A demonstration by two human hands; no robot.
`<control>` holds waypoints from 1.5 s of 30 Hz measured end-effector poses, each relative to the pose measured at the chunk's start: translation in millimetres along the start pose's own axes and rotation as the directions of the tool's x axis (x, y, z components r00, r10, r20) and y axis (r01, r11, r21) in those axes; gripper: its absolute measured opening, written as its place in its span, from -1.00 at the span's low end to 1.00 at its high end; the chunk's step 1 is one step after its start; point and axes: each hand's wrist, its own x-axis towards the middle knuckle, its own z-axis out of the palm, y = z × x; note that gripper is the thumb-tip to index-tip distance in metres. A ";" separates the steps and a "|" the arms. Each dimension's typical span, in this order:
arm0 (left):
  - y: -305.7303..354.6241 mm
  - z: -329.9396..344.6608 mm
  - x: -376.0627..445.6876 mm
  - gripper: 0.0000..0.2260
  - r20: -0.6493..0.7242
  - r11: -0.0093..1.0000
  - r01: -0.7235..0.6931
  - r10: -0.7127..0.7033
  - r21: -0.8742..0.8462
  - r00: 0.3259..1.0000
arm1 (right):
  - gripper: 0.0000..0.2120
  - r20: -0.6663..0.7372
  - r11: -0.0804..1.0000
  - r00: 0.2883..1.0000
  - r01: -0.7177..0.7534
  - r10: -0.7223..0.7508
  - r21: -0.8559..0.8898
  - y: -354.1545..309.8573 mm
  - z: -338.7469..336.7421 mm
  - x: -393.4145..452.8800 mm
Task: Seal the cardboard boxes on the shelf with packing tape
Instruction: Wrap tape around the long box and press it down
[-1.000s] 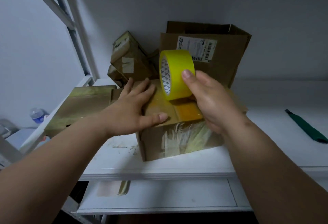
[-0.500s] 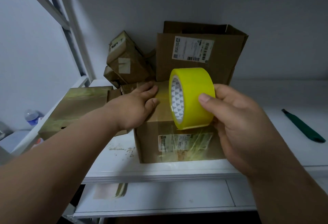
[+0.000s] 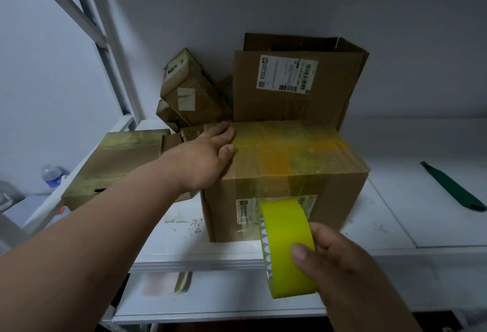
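A brown cardboard box [image 3: 340,194] stands at the front of the white shelf [image 3: 382,226], its top crossed by strips of yellowish tape. My left hand [image 3: 203,160] rests flat on the box's top left edge. My right hand [image 3: 342,266] grips a yellow roll of packing tape [image 3: 286,242] in front of and below the box's front face. A clear strip of tape runs from the box top down the front face to the roll.
A flat taped box [image 3: 113,158] lies left of the front box. An open box with a shipping label [image 3: 295,86] and two small taped boxes [image 3: 187,86] stand at the back. A green knife [image 3: 453,187] lies at the right. A lower shelf [image 3: 224,294] shows below.
My right hand has carried the tape roll from above the box top forward and down past the front face, drawing tape along. My left hand slid to the top left edge.
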 end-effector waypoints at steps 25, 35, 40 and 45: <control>-8.3 -11.2 -17.5 -0.47 -0.043 0.870 0.231 -0.277 -0.435 0.960 | -0.79 -0.021 0.986 0.986 0.167 -0.167 0.021 -70.5 -0.1 42.9; -12.8 13.2 -60.4 0.04 0.238 0.975 -0.124 0.167 -0.186 0.957 | -0.65 -0.116 0.982 0.980 0.149 -0.162 -0.114 -64.5 7.1 84.3; -10.9 9.7 -58.8 0.14 0.377 0.982 -0.173 0.134 0.072 0.917 | -0.72 -0.172 0.995 0.984 0.063 -0.048 0.081 -81.0 0.6 118.1; 1.1 25.1 -42.1 0.15 0.217 0.974 -0.105 0.060 0.200 0.974 | -0.65 -0.038 0.943 0.986 -0.143 0.162 0.302 -99.5 0.2 120.5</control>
